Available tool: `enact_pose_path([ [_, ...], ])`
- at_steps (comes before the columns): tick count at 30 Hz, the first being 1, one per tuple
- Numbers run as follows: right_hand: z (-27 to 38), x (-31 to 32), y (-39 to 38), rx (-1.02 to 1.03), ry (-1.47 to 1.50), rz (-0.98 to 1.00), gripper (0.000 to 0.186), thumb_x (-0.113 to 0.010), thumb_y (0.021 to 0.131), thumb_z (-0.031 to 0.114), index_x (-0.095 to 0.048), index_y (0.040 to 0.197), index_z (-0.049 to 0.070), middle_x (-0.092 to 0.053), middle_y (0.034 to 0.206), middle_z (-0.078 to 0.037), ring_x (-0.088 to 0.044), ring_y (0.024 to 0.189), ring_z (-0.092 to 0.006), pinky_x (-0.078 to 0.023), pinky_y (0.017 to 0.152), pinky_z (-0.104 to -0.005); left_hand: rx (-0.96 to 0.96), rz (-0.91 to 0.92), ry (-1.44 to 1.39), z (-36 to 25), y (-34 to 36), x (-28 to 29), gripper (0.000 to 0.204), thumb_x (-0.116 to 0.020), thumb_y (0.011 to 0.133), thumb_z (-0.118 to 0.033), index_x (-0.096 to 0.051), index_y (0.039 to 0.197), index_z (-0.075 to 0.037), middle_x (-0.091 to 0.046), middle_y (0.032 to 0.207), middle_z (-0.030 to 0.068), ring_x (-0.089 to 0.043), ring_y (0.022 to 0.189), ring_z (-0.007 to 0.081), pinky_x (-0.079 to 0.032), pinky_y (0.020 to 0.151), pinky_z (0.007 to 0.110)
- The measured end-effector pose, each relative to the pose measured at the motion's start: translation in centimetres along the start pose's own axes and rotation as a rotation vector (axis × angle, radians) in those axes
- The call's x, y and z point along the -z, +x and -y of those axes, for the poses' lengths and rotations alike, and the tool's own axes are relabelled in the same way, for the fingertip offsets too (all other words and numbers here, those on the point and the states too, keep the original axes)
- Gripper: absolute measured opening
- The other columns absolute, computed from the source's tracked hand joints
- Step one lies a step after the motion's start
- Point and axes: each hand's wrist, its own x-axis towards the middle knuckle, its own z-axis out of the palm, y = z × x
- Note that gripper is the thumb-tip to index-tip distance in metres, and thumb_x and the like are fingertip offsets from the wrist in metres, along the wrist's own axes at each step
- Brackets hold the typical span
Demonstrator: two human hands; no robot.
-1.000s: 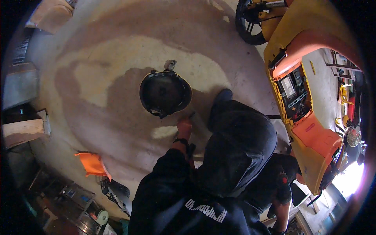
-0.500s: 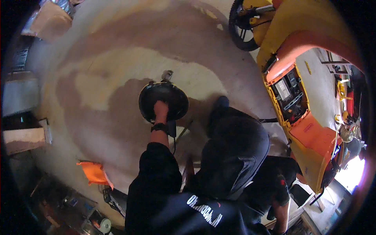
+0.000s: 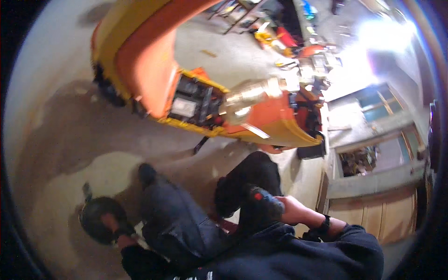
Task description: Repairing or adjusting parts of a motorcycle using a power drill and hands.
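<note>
My left hand [image 3: 109,222] reaches into a dark, upturned helmet [image 3: 95,210] on the floor at the lower left; its fingers are indistinct inside. My right hand [image 3: 291,210] grips a dark handheld tool [image 3: 263,199] with a red part, over my dark-clad leg, at the lower right. Beyond my legs stands a yellow and orange two-wheeler [image 3: 140,79], seat section arching at the upper left. Its open compartment [image 3: 191,102] shows black components and a pale labelled block. Shiny gold-silver objects [image 3: 252,98] beside it are smeared by motion.
An old wooden door [image 3: 373,210] and framed panels [image 3: 373,163] lean at the right, below a glaring light. A metal-framed stand [image 3: 235,14] and red and yellow items [image 3: 284,37] lie beyond the vehicle. A black object [image 3: 310,149] sits beside its right end.
My left hand went down into the helmet. The view has swung right toward the vehicle, bringing the right hand with its tool into plain sight and shifting the helmet to the lower left.
</note>
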Motion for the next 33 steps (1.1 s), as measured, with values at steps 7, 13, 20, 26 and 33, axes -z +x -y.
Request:
enact_pose_path([
  [7, -0.3, -1.2, -1.1, 0.122, -0.089, -0.001, 0.045, -0.076, 0.072, 0.024, -0.062, 0.111, 0.006, -0.07, 0.089, -0.017, -0.069, 0.085, -0.0367, -0.054, 0.079, -0.042, 0.08, 0.109, -0.139, -0.6, 0.6, 1.9, 0.019, -0.058, 0.092, -0.026, -0.068, 0.101, -0.012, -0.065, 0.095, 0.0089, -0.061, 0.086, 0.023, -0.05, 0.075, 0.035],
  [13, -0.4, -1.4, -1.2, 0.126, -0.066, 0.0, 0.041, -0.074, 0.074, 0.024, -0.062, 0.109, 0.005, -0.071, 0.089, -0.017, -0.069, 0.084, -0.0355, -0.053, 0.078, -0.0432, 0.157, 0.21, -0.339, 0.1, 0.4, 3.0, 0.022, -0.056, 0.095, -0.025, -0.066, 0.108, -0.01, -0.063, 0.095, 0.0087, -0.058, 0.086, 0.0224, -0.049, 0.077, 0.035],
  [20, -1.6, -1.1, -1.9, 0.219, -0.001, -0.042, 0.038, -0.072, 0.077, 0.025, -0.064, 0.109, 0.006, -0.07, 0.09, -0.018, -0.068, 0.085, -0.0353, -0.053, 0.079, -0.0436, 0.354, 0.282, -0.879, 3.1, -0.4, 6.4, 0.026, -0.054, 0.098, -0.023, -0.063, 0.118, -0.009, -0.06, 0.096, 0.0086, -0.055, 0.085, 0.0217, -0.047, 0.079, 0.034],
  [26, -2.4, -0.5, -3.2, 0.275, 0.05, -0.088, 0.036, -0.071, 0.077, 0.024, -0.063, 0.107, 0.005, -0.07, 0.089, -0.017, -0.069, 0.084, -0.0339, -0.053, 0.078, -0.0418, 0.516, 0.251, -1.442, 5.2, -2.3, 19.2, 0.031, -0.052, 0.1, -0.022, -0.06, 0.125, -0.007, -0.058, 0.096, 0.0084, -0.052, 0.085, 0.0211, -0.045, 0.08, 0.034],
  [33, -4.2, 0.0, -4.2, 0.38, 0.198, -0.067, 0.035, -0.072, 0.078, 0.023, -0.065, 0.105, 0.003, -0.07, 0.09, -0.014, -0.068, 0.085, -0.026, -0.052, 0.08, -0.0388, 0.26, 0.34, -1.912, 0.6, -9.0, 42.6, 0.036, -0.05, 0.103, -0.021, -0.057, 0.134, -0.005, -0.056, 0.096, 0.0083, -0.049, 0.085, 0.0204, -0.043, 0.082, 0.034],
])
